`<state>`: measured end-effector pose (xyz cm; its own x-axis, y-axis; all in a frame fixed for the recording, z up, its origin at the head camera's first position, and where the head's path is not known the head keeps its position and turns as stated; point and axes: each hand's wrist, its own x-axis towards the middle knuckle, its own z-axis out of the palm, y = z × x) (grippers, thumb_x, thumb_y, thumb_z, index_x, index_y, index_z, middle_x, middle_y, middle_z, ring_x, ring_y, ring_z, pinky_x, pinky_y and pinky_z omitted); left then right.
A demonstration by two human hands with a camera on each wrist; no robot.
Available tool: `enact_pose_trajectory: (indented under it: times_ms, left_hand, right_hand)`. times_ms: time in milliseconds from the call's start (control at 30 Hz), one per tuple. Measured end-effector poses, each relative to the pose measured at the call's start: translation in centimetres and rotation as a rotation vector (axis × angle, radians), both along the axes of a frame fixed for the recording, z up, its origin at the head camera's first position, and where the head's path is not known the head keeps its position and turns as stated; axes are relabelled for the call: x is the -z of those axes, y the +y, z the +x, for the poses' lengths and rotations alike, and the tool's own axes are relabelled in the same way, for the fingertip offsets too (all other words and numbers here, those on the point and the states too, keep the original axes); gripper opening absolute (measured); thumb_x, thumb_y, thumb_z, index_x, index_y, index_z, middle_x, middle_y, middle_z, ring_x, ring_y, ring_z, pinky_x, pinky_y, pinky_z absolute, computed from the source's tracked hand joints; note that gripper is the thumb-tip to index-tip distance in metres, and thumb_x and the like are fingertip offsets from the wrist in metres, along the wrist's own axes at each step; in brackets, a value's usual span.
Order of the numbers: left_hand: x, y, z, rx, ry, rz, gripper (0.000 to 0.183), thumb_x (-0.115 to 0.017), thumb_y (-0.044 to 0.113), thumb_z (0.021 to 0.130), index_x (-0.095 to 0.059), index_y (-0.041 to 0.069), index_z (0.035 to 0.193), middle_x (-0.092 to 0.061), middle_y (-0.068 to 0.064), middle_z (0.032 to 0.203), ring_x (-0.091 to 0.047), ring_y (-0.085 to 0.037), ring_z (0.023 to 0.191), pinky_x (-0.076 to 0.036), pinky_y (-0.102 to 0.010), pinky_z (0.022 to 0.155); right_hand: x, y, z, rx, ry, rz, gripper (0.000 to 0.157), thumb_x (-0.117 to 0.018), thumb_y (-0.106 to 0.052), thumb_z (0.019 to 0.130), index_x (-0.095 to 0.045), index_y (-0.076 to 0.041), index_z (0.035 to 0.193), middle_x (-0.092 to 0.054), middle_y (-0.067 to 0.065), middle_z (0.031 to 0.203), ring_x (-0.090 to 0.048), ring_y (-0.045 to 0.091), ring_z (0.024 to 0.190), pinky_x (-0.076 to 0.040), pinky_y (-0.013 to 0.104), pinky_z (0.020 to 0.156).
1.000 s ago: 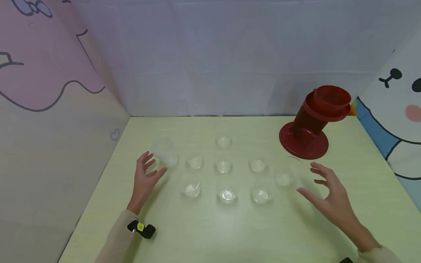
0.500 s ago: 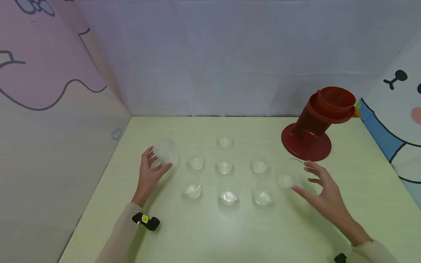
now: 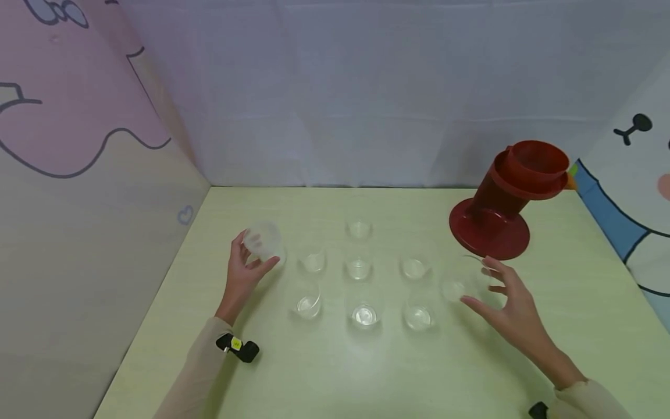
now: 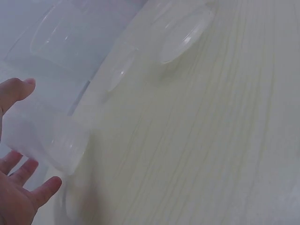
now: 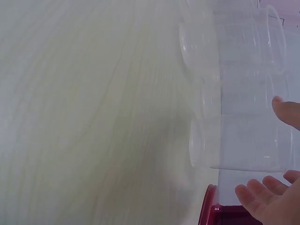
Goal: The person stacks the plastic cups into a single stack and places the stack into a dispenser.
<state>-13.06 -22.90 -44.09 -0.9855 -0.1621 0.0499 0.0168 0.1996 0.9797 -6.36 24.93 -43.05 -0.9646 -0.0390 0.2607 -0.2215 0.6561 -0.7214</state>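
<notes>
My left hand (image 3: 243, 278) is around a whitish translucent cup (image 3: 268, 243) at the left, its fingers showing through the far side. In the left wrist view the thumb stands apart from that cup (image 4: 54, 140), with the other fingers spread close below it. At the right, my right hand (image 3: 515, 308) reaches around a clear cup (image 3: 454, 285), thumb and fingers spread wide. The right wrist view shows a gap between the fingers and this cup (image 5: 241, 145). Several more clear cups (image 3: 364, 314) stand upright between the hands.
A red stand (image 3: 489, 230) with a slanted tube and a round base is at the back right, a red cup-shaped piece (image 3: 539, 160) at its top. The pale table (image 3: 335, 372) meets a white cloth backdrop (image 3: 324, 116). Printed cloth hangs at both sides.
The left hand has moved forward and right until its fingers lie around the whitish cup. The right hand has moved left toward the clear cup. The cups have stayed in place.
</notes>
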Motion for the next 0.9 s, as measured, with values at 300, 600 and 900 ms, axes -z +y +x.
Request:
enact_pose_trajectory:
  times_ms: [300,600,900]
  left_hand:
    - [1.9,-0.9,-0.8,-0.006,0.002,-0.029,0.083,-0.081,0.011,0.076,-0.03,0.014,0.142,-0.047,-0.01,0.134,-0.044,-0.022,0.123,-0.049,-0.024,0.082]
    - [2.8,-1.4,-0.5,0.006,0.046,-0.143,0.077,-0.081,0.025,0.076,-0.036,0.02,0.138,-0.052,-0.005,0.127,-0.047,-0.019,0.121,-0.051,-0.022,0.08]
    - [2.7,-1.6,0.3,0.013,0.047,-0.162,0.074,-0.082,0.022,0.076,-0.039,0.02,0.136,-0.054,-0.005,0.122,-0.05,-0.019,0.119,-0.052,-0.02,0.076]
  right_hand:
    - [0.6,-0.1,-0.4,0.019,0.016,-0.002,0.073,-0.082,-0.016,0.075,-0.044,-0.005,0.136,-0.054,0.011,0.125,-0.044,-0.008,0.107,-0.039,0.003,0.078]
    - [0.2,-0.1,-0.5,0.063,0.047,-0.023,0.068,-0.083,-0.013,0.073,-0.048,-0.003,0.13,-0.057,0.012,0.119,-0.047,-0.009,0.102,-0.037,0.0,0.078]
    - [-0.6,0.0,0.2,0.083,0.058,-0.025,0.07,-0.084,-0.011,0.072,-0.048,-0.003,0.132,-0.057,0.009,0.119,-0.047,-0.01,0.101,-0.037,0.0,0.078]
